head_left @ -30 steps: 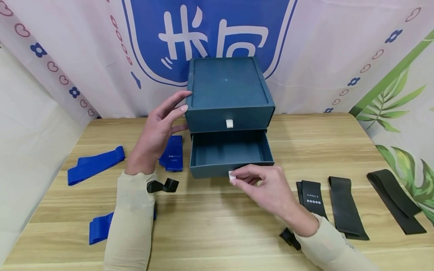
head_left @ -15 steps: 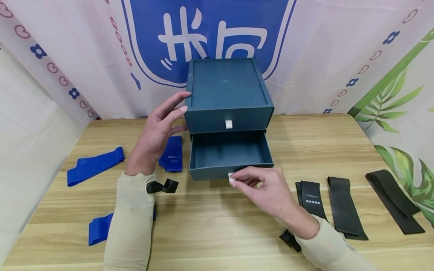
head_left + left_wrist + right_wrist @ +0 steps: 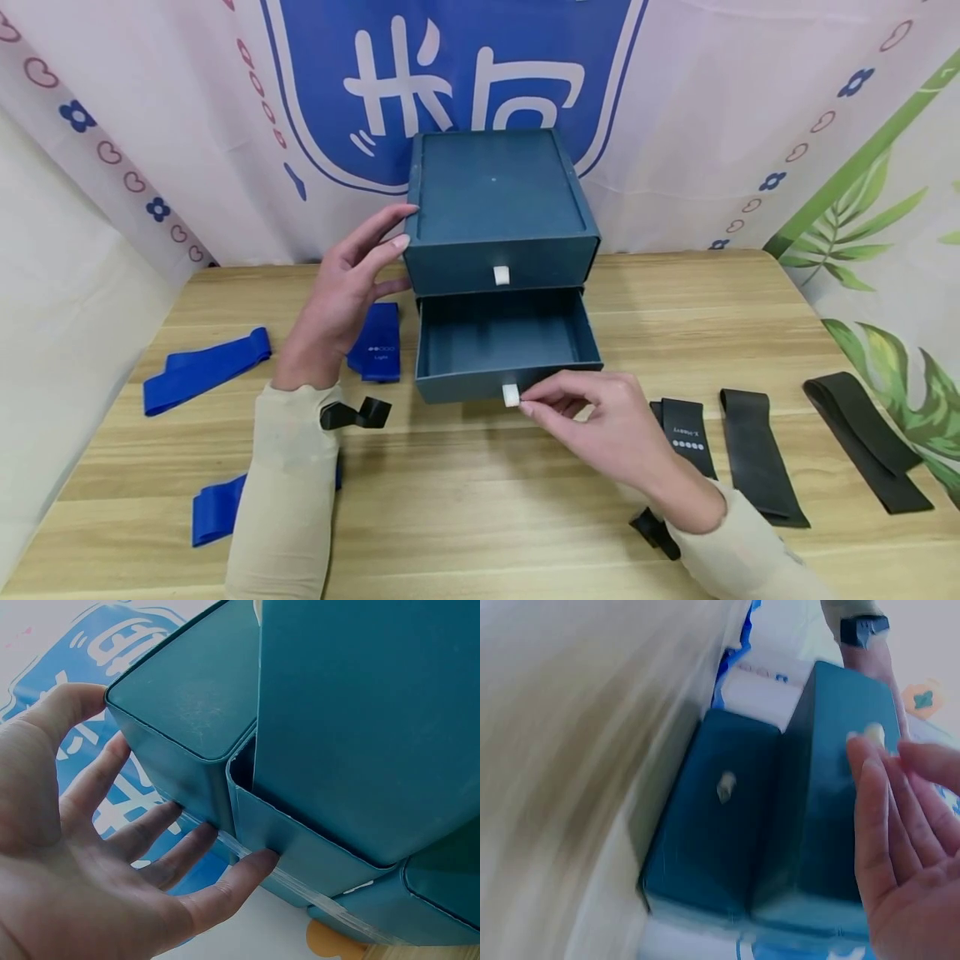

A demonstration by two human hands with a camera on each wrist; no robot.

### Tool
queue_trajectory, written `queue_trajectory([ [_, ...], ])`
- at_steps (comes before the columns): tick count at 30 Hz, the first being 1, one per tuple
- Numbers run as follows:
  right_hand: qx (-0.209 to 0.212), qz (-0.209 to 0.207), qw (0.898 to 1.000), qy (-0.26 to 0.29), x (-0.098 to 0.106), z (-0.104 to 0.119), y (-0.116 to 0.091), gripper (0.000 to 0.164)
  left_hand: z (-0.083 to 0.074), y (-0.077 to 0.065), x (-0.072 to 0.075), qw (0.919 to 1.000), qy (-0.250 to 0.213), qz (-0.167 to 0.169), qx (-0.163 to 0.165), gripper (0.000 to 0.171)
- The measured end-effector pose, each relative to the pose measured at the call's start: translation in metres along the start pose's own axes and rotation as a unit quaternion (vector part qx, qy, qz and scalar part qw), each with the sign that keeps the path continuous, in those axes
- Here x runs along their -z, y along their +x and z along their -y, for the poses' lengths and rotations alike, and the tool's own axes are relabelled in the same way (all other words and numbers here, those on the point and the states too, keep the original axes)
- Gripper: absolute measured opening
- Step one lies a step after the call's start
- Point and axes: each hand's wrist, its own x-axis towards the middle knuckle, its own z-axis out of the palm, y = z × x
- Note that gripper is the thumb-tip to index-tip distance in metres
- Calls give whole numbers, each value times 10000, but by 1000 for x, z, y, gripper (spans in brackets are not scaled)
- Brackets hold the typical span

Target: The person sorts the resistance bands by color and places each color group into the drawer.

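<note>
A dark teal drawer box (image 3: 491, 187) stands at the back of the table. Its upper drawer is closed; the lower drawer (image 3: 510, 333) is pulled out, and nothing shows inside. My left hand (image 3: 341, 287) rests its spread fingertips against the box's left side; in the left wrist view those fingers (image 3: 161, 825) look fairly straight. Just right of the lower drawer's white pull tab (image 3: 511, 395) is my right hand (image 3: 607, 417), its thumb and bent forefinger beside the tab without pinching it. The right wrist view shows the fingers (image 3: 874, 825) near a pale tab, blurred.
Several blue resistance bands (image 3: 206, 371) lie folded on the left of the wooden table (image 3: 465, 508), one partly under the left forearm. Black bands (image 3: 759, 454) lie on the right, one marked X-Heavy. Black straps hang from both sleeves. A printed curtain (image 3: 660, 125) hangs behind.
The right thumb and forefinger have let go of the lower drawer's white tab and shifted slightly right. The left hand stays on the box, and the drawer remains out.
</note>
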Motion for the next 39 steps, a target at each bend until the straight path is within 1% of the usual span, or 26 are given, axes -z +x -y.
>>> queue_trajectory([
  [2, -67, 215, 9997, -102, 11, -4, -4, 11, 0, 0, 0, 10000, 6, -5, -1, 43],
  [4, -261, 527, 9980, -235, 23, -10, -7, 11, 0, -1, 0, 10000, 19, -19, 8, 44],
  [7, -663, 1012, 9911, -550, 47, -22, -9, 10, -1, -2, 1, 10000, 33, -43, 16, 44],
  [9, -1043, 1201, 9844, -751, 64, -32, -10, 6, -1, -2, 1, 10000, 29, -59, 19, 44],
  [11, -1431, 1226, 9782, -871, 80, -46, -13, 4, -1, -2, 1, 10000, 21, -56, 28, 45],
  [13, -1918, 1169, 9712, -789, 97, -61, -16, 11, 0, -2, 1, 10000, 4, -45, 39, 45],
  [15, -2327, 1036, 9658, -477, 111, -78, -22, 19, 1, -1, 1, 10000, -18, -29, 39, 44],
  [17, -2718, 943, 9576, -147, 124, -94, -28, 25, 1, -1, 1, 10000, -26, -24, 34, 44],
  [19, -2983, 903, 9501, 88, 133, -106, -33, 31, 1, 0, 0, 10000, -35, -23, 23, 44],
  [22, -3277, 999, 9394, 105, 142, -121, -37, 34, 1, 0, 1, 10000, -45, -31, 15, 43],
  [26, -3326, 1296, 9340, -162, 146, -128, -39, 35, 0, -1, 1, 10000, -44, -58, 26, 44],
  [31, -3222, 1604, 9307, -655, 144, -125, -37, 31, -1, -1, 0, 10000, -38, -78, 20, 46],
  [34, -2970, 1703, 9339, -1029, 140, -123, -37, 22, -1, -1, 0, 10000, -43, -52, 24, 45],
  [39, -2476, 1656, 9414, -1584, 136, -120, -36, 9, 0, -1, 0, 10000, -46, -19, 10, 44],
])
